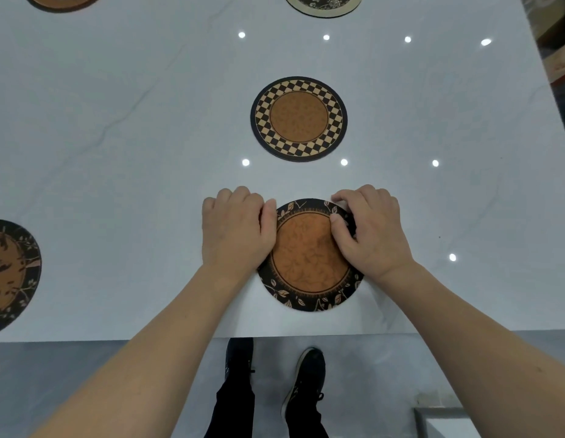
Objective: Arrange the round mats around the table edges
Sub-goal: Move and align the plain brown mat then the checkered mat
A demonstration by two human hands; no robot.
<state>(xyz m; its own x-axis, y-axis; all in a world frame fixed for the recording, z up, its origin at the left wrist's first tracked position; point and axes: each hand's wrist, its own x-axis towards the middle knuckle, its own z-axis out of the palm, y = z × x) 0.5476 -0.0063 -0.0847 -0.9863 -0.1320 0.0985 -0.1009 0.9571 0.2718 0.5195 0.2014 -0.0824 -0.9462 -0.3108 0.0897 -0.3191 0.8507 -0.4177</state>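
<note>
Nearest the desk (116,153) edge, a leaf-bordered round mat (309,257) lies pinched flat between the left hand (237,229) and right hand (369,229), fingers curled on its opposite rims; uneven pushing could skew it toward the checker-rimmed mat (299,118) beyond the grip.
</note>
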